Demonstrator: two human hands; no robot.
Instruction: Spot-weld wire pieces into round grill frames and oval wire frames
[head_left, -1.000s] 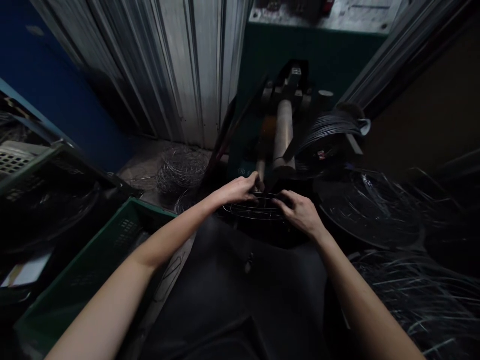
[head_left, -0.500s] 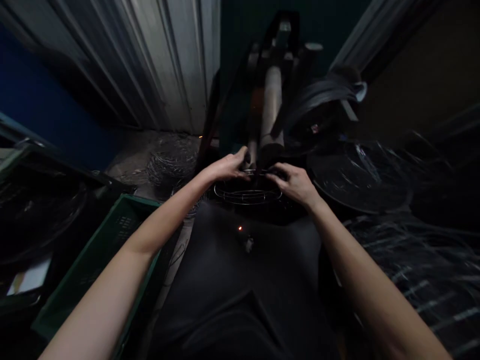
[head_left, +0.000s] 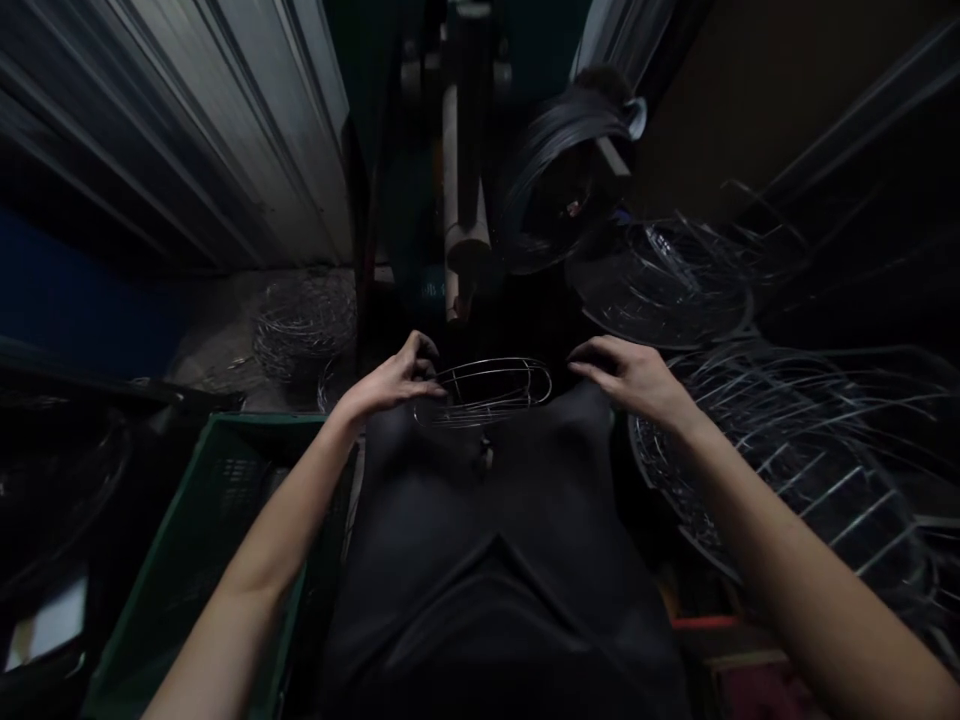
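Note:
A small oval wire frame (head_left: 499, 409) hangs in front of my dark apron, below the machine's metal rods (head_left: 466, 235). My left hand (head_left: 409, 378) pinches the frame's left end between thumb and fingers. On the other side, my right hand (head_left: 619, 370) is apart from the frame, to its right, thumb and fingers slightly parted with nothing visible between them. The lower edge of the frame lies close to the apron (head_left: 495, 500).
A green crate (head_left: 172, 520) stands at the left, with a coil of wire (head_left: 304, 325) on the floor beyond. Wire pieces fill round trays (head_left: 667, 290) at the right, near a large wire grid pile (head_left: 832, 490). A wire bundle (head_left: 562, 150) hangs beside the machine.
My right hand has let go of the wire frame and moved off to the right. The frame has come back from the machine's rods in my left hand, and the view has turned right.

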